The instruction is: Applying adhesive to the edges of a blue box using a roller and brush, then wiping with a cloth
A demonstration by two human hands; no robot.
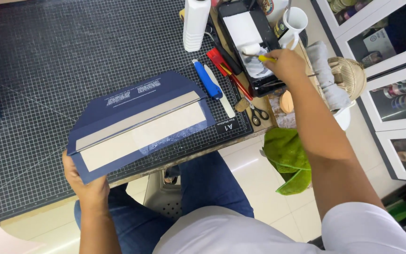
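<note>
Left hand — navy cover gripped

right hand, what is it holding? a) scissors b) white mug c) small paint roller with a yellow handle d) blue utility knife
c: the right hand grips the small paint roller by its yellow handle, over the black tray; the scissors lie untouched on the mat.

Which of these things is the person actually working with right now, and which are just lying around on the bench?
In use:
left hand holding the navy board cover
right hand gripping the small roller over the black tray

Lying about:
white bottle
blue cutter
scissors
white mug
green cloth
grid cutting mat
</note>
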